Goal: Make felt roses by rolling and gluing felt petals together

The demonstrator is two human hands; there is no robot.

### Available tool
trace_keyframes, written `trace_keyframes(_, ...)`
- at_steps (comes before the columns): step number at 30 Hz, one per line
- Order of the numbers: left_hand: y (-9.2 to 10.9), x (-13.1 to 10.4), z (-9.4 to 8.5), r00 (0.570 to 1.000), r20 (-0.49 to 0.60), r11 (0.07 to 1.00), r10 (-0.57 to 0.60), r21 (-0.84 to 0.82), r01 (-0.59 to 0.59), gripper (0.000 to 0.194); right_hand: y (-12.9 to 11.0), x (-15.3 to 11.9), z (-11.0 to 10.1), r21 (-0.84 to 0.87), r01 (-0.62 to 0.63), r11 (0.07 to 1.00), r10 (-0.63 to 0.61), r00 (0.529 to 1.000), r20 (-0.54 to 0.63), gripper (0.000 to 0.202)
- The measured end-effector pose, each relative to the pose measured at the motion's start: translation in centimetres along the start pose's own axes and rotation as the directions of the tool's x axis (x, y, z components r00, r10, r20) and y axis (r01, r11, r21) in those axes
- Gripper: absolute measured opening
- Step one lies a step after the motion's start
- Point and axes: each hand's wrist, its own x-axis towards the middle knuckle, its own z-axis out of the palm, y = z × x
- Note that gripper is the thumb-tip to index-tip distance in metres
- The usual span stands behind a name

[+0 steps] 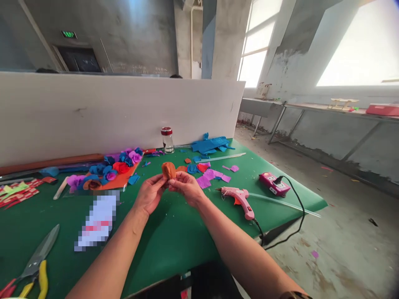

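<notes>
Between my two hands, a curled orange-brown paper flower is held up above the green tabletop. My left hand pinches it from the left, thumb and forefinger at its lower edge. From the right, my right hand pinches its base, close to the left fingertips. Just behind my right hand lie a blue paper flower and purple paper pieces. A pink hot glue gun rests on its side to the right, its nozzle pointing left.
Finished-looking paper flowers cluster at left. Scissors lie front left. A red-lidded jar stands near the white partition. Blue paper lies behind. A pink power strip sits at right, its black cable hanging over the edge.
</notes>
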Motion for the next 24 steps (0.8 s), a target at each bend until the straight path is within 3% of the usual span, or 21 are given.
trace_keyframes(12,0.7,-0.2,-0.5,0.999,0.049,1.000,0.001,-0.004,0.000,0.030,0.0,0.1,0.7,0.029,-0.001,1.000,0.001,1.000,0.009,0.043)
trace_keyframes(18,0.6,-0.4,0.1,0.997,0.074,1.000,0.014,0.010,-0.014,0.029,0.1,-0.1,0.5,0.071,0.004,0.997,-0.004,1.000,-0.010,0.041)
trace_keyframes(24,1.1,-0.7,-1.4,0.999,0.012,0.996,0.037,0.080,-0.038,0.031,0.2,0.3,1.3,0.074,-0.018,0.997,0.017,1.000,0.006,0.041)
